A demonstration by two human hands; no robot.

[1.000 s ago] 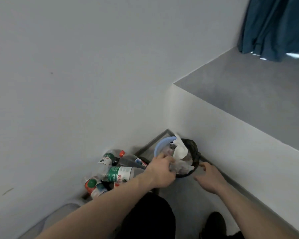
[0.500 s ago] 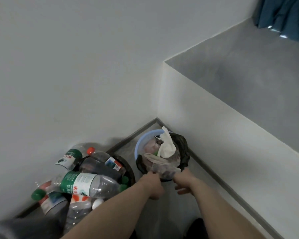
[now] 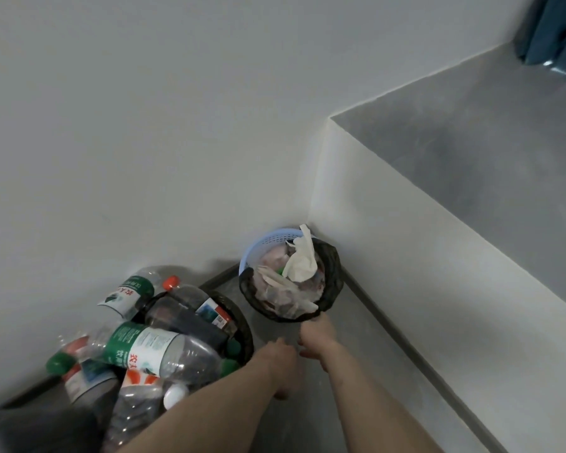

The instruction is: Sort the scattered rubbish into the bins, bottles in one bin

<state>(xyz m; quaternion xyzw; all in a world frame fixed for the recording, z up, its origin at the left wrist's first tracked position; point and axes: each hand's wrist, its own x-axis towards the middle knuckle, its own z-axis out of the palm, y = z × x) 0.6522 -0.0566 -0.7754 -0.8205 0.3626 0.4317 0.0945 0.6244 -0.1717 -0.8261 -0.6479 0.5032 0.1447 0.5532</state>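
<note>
Our left hand (image 3: 280,366) blurs, grip unclear; our right hand (image 3: 315,336) pinches the crinkled black liner (image 3: 332,276) of the perforated blue bin (image 3: 262,238).

A small round blue basket bin (image 3: 255,246), lined with a black bag (image 3: 333,276), is seen upright just beyond the right hand (image 3: 315,339), in the corner of the floor. It is filled above its rim with crumpled paper and wrappers; a white tissue (image 3: 301,263) is stuck up at the top. The bag's near edge is touched by the right hand's fingertips. To the left of the left hand (image 3: 283,361) a second bin (image 3: 242,325), dark-lined, is heaped with clear plastic bottles (image 3: 157,348) laid on their sides, with green and white labels and red, green and white caps; several are spilled past its rim.
</note>
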